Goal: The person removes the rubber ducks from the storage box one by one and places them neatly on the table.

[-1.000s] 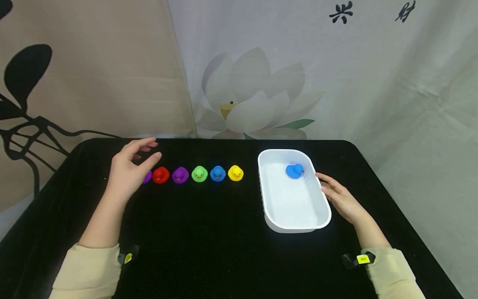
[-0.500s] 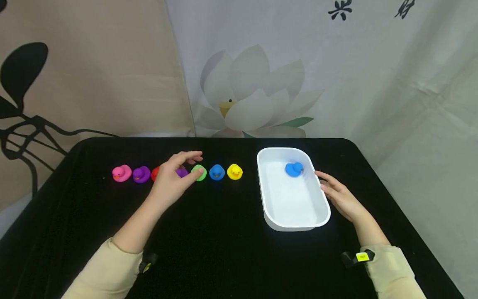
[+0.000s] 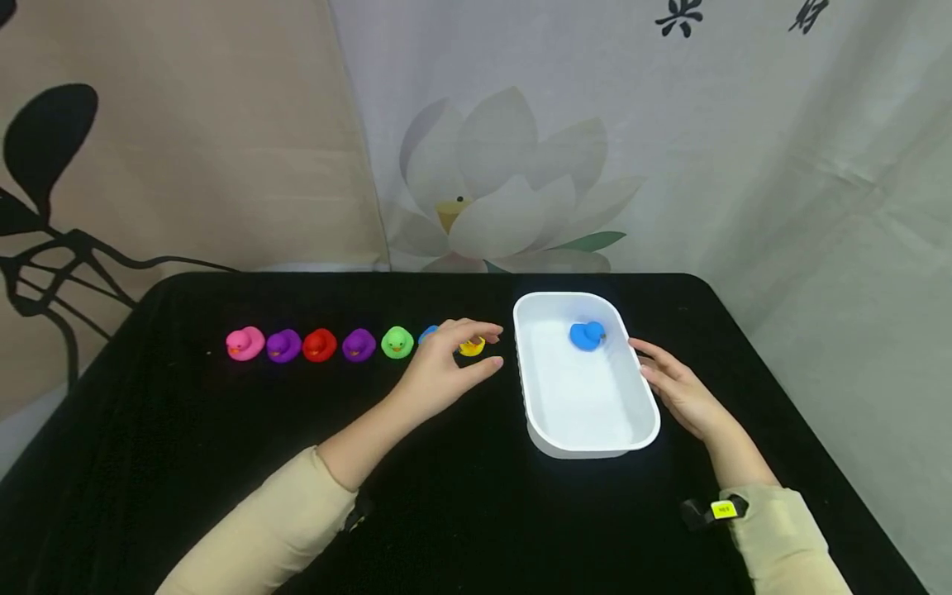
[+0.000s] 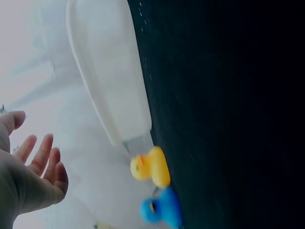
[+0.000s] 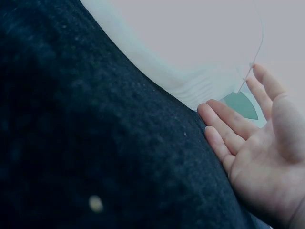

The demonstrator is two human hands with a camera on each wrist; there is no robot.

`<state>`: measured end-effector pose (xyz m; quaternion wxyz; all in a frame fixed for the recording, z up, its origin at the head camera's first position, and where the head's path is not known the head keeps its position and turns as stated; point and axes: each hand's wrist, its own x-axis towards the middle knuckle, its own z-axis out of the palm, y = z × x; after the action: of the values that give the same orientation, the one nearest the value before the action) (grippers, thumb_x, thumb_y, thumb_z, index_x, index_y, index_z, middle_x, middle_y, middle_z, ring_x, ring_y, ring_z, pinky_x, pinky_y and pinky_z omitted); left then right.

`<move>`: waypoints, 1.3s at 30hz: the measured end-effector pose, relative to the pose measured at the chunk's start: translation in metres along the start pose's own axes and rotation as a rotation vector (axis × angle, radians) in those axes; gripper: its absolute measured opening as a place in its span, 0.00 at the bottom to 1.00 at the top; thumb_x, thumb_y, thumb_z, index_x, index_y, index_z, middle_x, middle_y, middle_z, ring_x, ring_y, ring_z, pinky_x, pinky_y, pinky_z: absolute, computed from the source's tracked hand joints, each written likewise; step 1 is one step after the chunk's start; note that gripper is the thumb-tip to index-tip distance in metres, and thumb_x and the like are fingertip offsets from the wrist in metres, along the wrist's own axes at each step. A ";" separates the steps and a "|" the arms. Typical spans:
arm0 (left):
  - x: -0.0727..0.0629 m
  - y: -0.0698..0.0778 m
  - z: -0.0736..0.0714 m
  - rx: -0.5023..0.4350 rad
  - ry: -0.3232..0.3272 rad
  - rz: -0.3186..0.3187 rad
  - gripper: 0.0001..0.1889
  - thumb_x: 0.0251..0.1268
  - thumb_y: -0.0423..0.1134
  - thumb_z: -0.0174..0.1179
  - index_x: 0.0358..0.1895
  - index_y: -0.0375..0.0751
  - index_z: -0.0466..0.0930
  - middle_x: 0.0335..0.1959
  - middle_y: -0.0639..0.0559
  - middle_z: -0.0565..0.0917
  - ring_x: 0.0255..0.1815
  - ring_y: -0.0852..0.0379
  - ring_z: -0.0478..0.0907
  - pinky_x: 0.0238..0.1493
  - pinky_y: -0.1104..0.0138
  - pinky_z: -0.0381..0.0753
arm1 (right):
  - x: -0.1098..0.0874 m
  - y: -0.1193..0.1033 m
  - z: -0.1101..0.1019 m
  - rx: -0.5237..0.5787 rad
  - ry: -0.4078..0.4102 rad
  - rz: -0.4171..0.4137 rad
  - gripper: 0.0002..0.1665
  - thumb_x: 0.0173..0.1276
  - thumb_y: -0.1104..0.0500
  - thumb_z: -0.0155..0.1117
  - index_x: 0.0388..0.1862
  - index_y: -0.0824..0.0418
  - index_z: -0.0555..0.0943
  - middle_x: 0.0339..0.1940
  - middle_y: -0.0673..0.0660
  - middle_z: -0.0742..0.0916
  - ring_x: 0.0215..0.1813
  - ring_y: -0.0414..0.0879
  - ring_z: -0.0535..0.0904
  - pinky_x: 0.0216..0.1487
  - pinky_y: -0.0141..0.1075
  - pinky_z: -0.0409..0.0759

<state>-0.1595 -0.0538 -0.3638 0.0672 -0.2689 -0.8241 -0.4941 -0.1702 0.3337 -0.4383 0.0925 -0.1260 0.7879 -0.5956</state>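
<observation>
My left hand [image 3: 442, 368] is over the right end of a row of toy ducks, its fingers and thumb spread apart with nothing between them. It partly covers the yellow duck [image 3: 472, 348] and a blue duck [image 3: 427, 333] in the head view; in the left wrist view both the yellow duck [image 4: 151, 167] and the blue duck [image 4: 163, 208] show apart from the hand. A white plastic tub [image 3: 587, 405] holds another blue duck [image 3: 587, 335]. With fingers extended, my right hand [image 3: 680, 395] has its fingertips at the tub's right rim.
Further left in the row sit a green duck [image 3: 397, 342], a purple duck [image 3: 359, 345], a red duck [image 3: 320, 345], a second purple duck [image 3: 284, 346] and a pink duck [image 3: 245, 343]. Black cloth [image 3: 476, 512] covers the table. A printed curtain [image 3: 521, 165] hangs behind.
My left hand has swept right along the row, from the pink and purple ducks at the left end to the yellow one. The right hand, tub and ducks have stayed in place.
</observation>
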 end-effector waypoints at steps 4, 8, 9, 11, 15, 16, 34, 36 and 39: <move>0.013 0.010 0.022 0.009 -0.025 -0.046 0.17 0.61 0.43 0.66 0.53 0.46 0.81 0.47 0.58 0.81 0.49 0.59 0.71 0.48 0.60 0.75 | 0.000 0.001 0.000 0.000 -0.003 -0.004 0.30 0.77 0.55 0.47 0.75 0.57 0.58 0.66 0.56 0.73 0.59 0.40 0.74 0.58 0.33 0.69; 0.022 0.020 0.042 0.015 -0.082 -0.090 0.19 0.61 0.43 0.66 0.55 0.46 0.80 0.50 0.56 0.80 0.49 0.57 0.71 0.44 0.65 0.77 | 0.000 0.001 0.001 -0.005 -0.003 -0.010 0.30 0.77 0.55 0.47 0.75 0.57 0.58 0.66 0.55 0.73 0.60 0.40 0.74 0.58 0.34 0.69; 0.024 0.021 0.047 0.011 -0.092 -0.091 0.19 0.61 0.43 0.66 0.55 0.45 0.80 0.51 0.56 0.80 0.49 0.57 0.72 0.44 0.65 0.77 | 0.000 0.001 0.001 -0.004 -0.004 -0.012 0.30 0.77 0.55 0.48 0.74 0.57 0.58 0.66 0.55 0.74 0.60 0.40 0.74 0.58 0.34 0.69; 0.028 0.024 0.055 -0.002 -0.104 -0.079 0.20 0.61 0.42 0.66 0.56 0.44 0.80 0.52 0.55 0.81 0.50 0.56 0.72 0.45 0.65 0.78 | 0.000 0.000 0.001 -0.001 -0.006 -0.018 0.29 0.77 0.55 0.48 0.74 0.58 0.58 0.65 0.54 0.74 0.60 0.40 0.74 0.58 0.33 0.69; 0.038 0.025 0.070 -0.024 -0.111 -0.057 0.20 0.61 0.41 0.66 0.56 0.43 0.79 0.54 0.54 0.80 0.52 0.55 0.74 0.47 0.65 0.78 | 0.000 0.000 0.002 0.008 -0.008 -0.028 0.29 0.77 0.56 0.47 0.74 0.58 0.59 0.64 0.51 0.75 0.59 0.40 0.74 0.56 0.31 0.71; 0.040 0.025 0.073 -0.026 -0.113 -0.058 0.20 0.61 0.40 0.66 0.57 0.43 0.79 0.54 0.54 0.80 0.52 0.55 0.74 0.47 0.66 0.78 | 0.000 0.000 0.002 0.009 -0.008 -0.029 0.29 0.77 0.56 0.47 0.74 0.58 0.59 0.64 0.51 0.75 0.59 0.40 0.74 0.56 0.31 0.71; 0.094 0.013 0.118 0.142 -0.132 -0.213 0.24 0.61 0.43 0.67 0.61 0.46 0.77 0.54 0.52 0.79 0.52 0.56 0.71 0.49 0.69 0.75 | 0.001 0.004 -0.001 0.032 -0.025 -0.045 0.28 0.78 0.59 0.46 0.74 0.60 0.59 0.61 0.48 0.77 0.58 0.37 0.75 0.54 0.28 0.72; 0.099 0.011 0.121 0.149 -0.151 -0.230 0.25 0.60 0.43 0.67 0.62 0.47 0.76 0.55 0.52 0.79 0.54 0.55 0.70 0.48 0.67 0.76 | 0.001 0.004 -0.001 0.035 -0.028 -0.048 0.28 0.78 0.59 0.46 0.74 0.60 0.59 0.60 0.48 0.77 0.57 0.37 0.75 0.54 0.28 0.72; 0.106 0.008 0.125 0.156 -0.185 -0.250 0.26 0.60 0.44 0.66 0.63 0.48 0.75 0.56 0.52 0.79 0.56 0.54 0.69 0.48 0.66 0.76 | 0.002 0.003 -0.002 0.044 -0.032 -0.053 0.28 0.78 0.59 0.46 0.74 0.61 0.59 0.60 0.47 0.76 0.58 0.37 0.75 0.54 0.27 0.72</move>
<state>-0.2258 0.0954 -0.3810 -0.0502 -0.2025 -0.8896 -0.4064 -0.1729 0.3353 -0.4411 0.0920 -0.1541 0.7695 -0.6130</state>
